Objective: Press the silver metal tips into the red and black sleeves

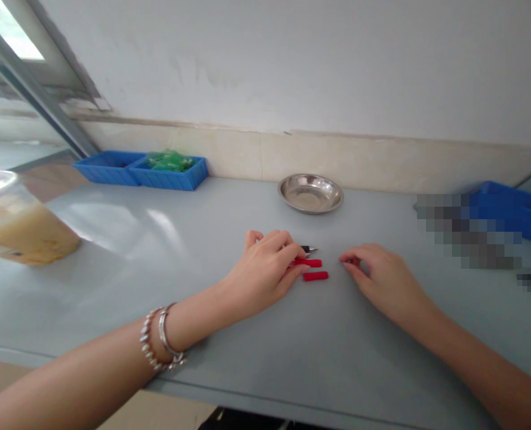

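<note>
Head view showed the left hand [269, 266] curled over a black pointed piece [309, 248] and two red pieces [316, 276] on the desk [265, 358], its grip partly closed; whether it held any was unclear. Just beside them, the right hand's [384, 283] grip was nearly closed, its contents impossible to tell. A metal dish [310, 198] stood behind.

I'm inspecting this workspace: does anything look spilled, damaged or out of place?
Yes: the white painted wall is smudged, with a dark, ragged edge near the window, so it looks worn. The two slim red caps by the left hand show no visible damage. At right, pixelation hides detail.
</note>
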A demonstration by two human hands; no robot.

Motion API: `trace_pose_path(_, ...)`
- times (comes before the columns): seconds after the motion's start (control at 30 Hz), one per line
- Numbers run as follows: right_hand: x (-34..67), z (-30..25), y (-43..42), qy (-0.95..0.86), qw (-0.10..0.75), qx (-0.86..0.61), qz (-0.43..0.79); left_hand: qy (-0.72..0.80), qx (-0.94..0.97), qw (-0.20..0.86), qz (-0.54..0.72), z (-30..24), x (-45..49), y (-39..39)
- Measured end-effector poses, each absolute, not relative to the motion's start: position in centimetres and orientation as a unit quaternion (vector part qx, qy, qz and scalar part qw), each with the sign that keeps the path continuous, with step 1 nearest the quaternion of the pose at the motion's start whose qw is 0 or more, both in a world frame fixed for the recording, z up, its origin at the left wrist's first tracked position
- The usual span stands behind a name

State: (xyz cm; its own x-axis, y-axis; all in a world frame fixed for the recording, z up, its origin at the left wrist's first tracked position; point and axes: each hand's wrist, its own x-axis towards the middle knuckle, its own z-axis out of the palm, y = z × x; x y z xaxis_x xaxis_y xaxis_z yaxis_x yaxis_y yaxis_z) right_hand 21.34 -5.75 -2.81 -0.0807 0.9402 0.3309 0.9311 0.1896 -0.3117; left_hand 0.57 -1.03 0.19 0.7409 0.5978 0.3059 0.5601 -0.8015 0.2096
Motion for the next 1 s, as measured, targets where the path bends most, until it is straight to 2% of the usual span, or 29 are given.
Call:
trace_pose_path(0.13, 21.7, -3.1, -5.5, -0.746, 0.217, -0.629, -0.002, 0.316, 0.934, 0.047, 0.161, 0.1, 0.6, -0.9)
trace_pose_path(0.4, 20.3, -1.6, -6.5, -0.776, 0.249, -0.578, 0.036, 0.317, 0.938, 0.052, 0.128, 0.1, 0.7, -0.9)
trace_pose_path(0.63, 20.0, -1.5, -7.0, -0.827, 0.183, -0.529, 0.060, 0.298, 0.946, 0.045, 0.121, 0.1, 0.6, -0.7)
trace_pose_path(1.0, 20.5, -2.2, -6.2, -0.832, 0.195, -0.513, 0.074, 0.300, 0.947, 0.028, 0.110, 0.7, 0.7, -1.3)
